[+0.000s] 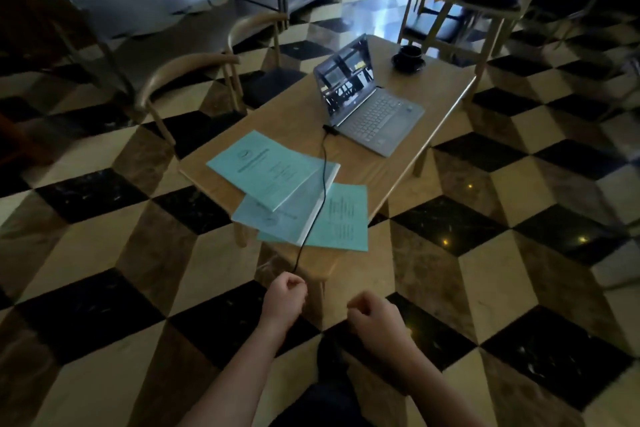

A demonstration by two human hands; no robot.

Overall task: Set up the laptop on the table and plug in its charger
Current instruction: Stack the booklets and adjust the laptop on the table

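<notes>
Laptop (369, 104) stands open on the counter (277, 114), well beyond both hands. Cable (323, 180) is seated at the laptop's side and trails back across the booklets (277, 180) to the left hand (285, 298), whose curled fingers pinch it. Right hand (375, 314), just beside the left, is fisted; whether it holds cable cannot be told. Judged: setup done, laptop end plugged; the wall end remains, no outlet in view.

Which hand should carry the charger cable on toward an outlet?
Left, probably. The left hand already pinches the black cable that runs across the booklets to the laptop; the right hand seems empty.
</notes>
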